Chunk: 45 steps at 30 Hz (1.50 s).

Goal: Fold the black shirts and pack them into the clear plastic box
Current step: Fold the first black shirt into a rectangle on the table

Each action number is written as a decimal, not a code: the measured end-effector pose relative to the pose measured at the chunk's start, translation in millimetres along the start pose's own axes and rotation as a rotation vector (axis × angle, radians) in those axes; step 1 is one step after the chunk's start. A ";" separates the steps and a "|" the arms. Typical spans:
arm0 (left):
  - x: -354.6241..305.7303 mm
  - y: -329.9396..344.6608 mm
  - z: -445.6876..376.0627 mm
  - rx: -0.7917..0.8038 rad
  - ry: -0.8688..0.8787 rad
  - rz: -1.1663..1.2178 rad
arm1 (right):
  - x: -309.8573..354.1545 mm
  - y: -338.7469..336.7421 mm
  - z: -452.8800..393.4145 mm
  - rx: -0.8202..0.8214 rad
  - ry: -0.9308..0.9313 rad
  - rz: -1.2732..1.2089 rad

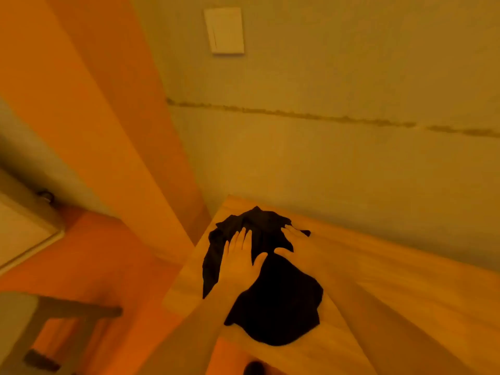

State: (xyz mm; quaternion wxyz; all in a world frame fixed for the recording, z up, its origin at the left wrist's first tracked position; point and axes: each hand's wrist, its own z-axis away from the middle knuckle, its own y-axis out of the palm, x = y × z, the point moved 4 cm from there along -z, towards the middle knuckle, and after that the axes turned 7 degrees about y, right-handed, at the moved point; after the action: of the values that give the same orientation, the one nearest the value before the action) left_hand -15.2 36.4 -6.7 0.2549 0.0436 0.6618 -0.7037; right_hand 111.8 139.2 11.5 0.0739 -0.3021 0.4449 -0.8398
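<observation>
Seen from above, a person's two bare forearms reach forward across a wooden table [378, 280] lit in strong orange light. Nearest the viewer, a crumpled black shirt [278, 301] lies close to the table's left corner, its near half bunched into a rounded heap. Further along, the left hand [240, 263] lies flat on the shirt, fingers straight and slightly spread, thumb out to the side. Just beside it, the right hand [297, 247] also presses flat on the cloth, fingers extended toward the far edge; blur hides how far apart they are. Neither hand grips anything. Beyond the hands the shirt's far end rumples near the wall [351, 158], where a light switch [224, 31] is mounted. No clear plastic box is visible. The shirt sits close to the table's left edge, so smoothing it leftward could push cloth over the side, and folding it while creased would likely give an uneven bundle.
</observation>
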 end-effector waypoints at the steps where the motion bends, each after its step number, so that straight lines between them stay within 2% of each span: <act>1: 6.3 -0.1 -6.9 -0.009 -0.003 0.051 | 2.7 7.5 -6.9 0.008 0.022 -0.085; 7: 18.9 6.1 -26.6 -0.024 -0.035 0.252 | -7.7 38.6 -31.9 -0.059 0.231 -0.420; 11: 21.3 -4.1 -35.6 -0.122 -0.113 0.296 | -12.2 24.0 -34.8 -0.132 0.300 -0.681; 14: 7.0 -24.7 -53.2 -0.161 0.005 0.344 | -6.8 -3.8 -29.0 -0.045 0.266 -0.776; 16: -14.6 -42.6 -70.2 -0.021 0.147 0.431 | -3.3 -25.8 -26.9 0.073 0.212 -0.816; 18: -40.4 -64.3 -84.0 0.231 0.231 0.557 | 0.1 -48.8 -24.8 0.163 0.113 -0.764; 20: -63.5 -87.2 -93.9 0.436 0.283 0.602 | 2.0 -74.9 -19.6 0.168 0.029 -0.739; 22: -77.7 -106.7 -103.0 0.510 0.275 0.616 | 4.0 -102.3 -11.3 0.149 -0.001 -0.731; 27: -105.1 -142.7 -113.4 0.487 0.227 0.613 | 0.8 -160.6 12.6 0.031 -0.043 -0.649; 33: -151.3 -218.8 -123.7 0.252 0.333 0.584 | -12.8 -238.2 50.3 -0.022 -0.108 -0.535; 37: -183.4 -271.2 -127.5 0.124 0.435 0.511 | -32.8 -287.9 73.9 -0.030 -0.049 -0.373; 42: -205.1 -321.7 -133.5 0.136 0.473 0.245 | -66.2 -343.5 105.4 -0.108 0.020 -0.301; 45: -219.3 -348.0 -138.6 0.072 0.494 0.222 | -81.3 -370.4 118.5 -0.182 0.059 -0.258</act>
State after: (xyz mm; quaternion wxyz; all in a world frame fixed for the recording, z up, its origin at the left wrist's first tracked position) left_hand -8.4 232.5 380.5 0.1596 0.2950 0.6697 -0.6625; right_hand 298.9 307.6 318.9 -0.0754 -0.3375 0.4785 -0.8071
